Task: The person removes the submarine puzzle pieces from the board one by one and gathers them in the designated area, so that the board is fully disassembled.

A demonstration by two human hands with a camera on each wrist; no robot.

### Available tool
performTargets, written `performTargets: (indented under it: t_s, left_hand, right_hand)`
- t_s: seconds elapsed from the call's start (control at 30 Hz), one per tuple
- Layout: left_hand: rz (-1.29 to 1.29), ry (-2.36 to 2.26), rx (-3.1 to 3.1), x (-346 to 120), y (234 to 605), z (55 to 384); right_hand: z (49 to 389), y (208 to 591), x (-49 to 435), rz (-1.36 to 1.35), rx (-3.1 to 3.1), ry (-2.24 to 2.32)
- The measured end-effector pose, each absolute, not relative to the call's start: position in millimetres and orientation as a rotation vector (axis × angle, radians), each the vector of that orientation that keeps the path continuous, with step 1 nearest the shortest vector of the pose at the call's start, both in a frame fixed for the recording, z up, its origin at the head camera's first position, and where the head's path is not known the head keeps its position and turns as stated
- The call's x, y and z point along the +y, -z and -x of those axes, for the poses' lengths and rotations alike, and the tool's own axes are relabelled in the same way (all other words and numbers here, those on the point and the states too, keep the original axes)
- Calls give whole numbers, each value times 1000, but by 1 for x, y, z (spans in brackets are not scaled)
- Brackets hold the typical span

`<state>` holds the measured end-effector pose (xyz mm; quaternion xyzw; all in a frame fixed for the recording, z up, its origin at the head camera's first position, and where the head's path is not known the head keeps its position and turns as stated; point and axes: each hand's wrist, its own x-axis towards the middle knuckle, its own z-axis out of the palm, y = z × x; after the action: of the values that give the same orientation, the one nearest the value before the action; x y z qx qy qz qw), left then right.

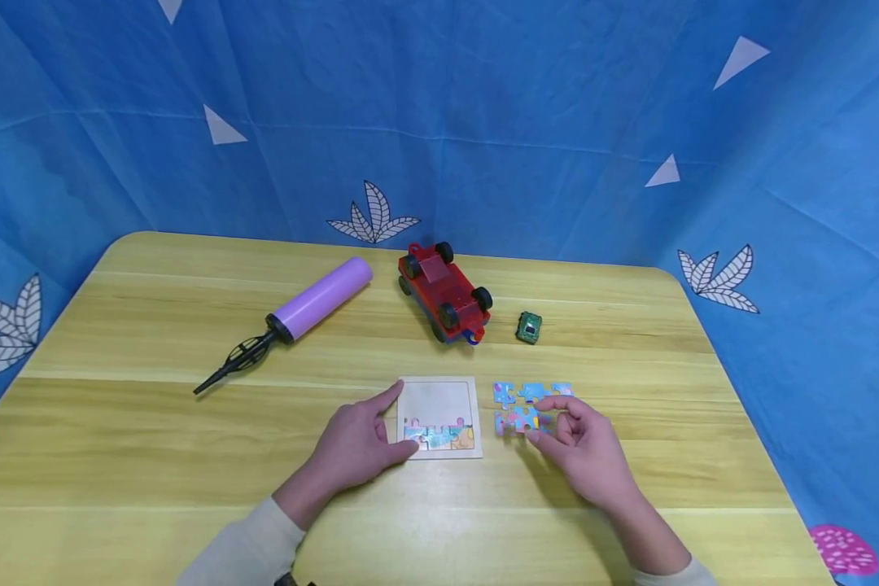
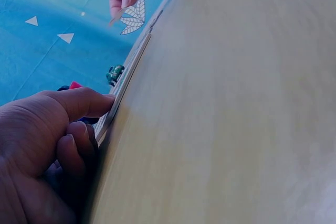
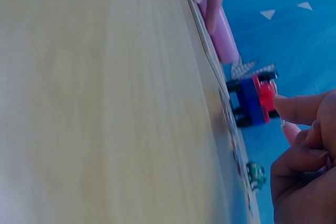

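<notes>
My left hand (image 1: 355, 443) holds the left side of a square puzzle board (image 1: 439, 399), index finger at its upper left corner and thumb over the lower left. Along the board's bottom lies a row of fitted picture pieces (image 1: 439, 437); above that shows pale bare backing. To the right, my right hand (image 1: 582, 448) pinches a puzzle piece (image 2: 116, 18) between thumb and index finger, its other fingers curled in. Several loose blue and pink puzzle pieces (image 1: 503, 394) lie under and beyond that hand, partly hidden by it. The left wrist view shows the held piece edge-on, raised off the table.
Behind the board a red and blue toy vehicle (image 1: 447, 293) rests with wheels upward. Right of it sits a small green toy car (image 1: 529, 327). A purple hand pump (image 1: 322, 299) with a black nozzle lies at left on the wooden table (image 1: 154, 456). Blue cloth (image 1: 483, 122) hangs behind.
</notes>
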<state>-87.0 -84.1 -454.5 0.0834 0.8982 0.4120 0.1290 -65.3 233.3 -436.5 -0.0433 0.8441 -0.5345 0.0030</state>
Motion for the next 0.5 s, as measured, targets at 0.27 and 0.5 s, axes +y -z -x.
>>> performTargets:
  t_s: [0.27, 0.5]
  left_hand:
    - [-246, -1205, 2611, -85, 455, 87]
    - [-248, -1199, 2617, -85, 455, 87]
  right_hand:
    - [66, 439, 259, 83, 2728, 1578]
    - [68, 443, 275, 35, 2780, 1454]
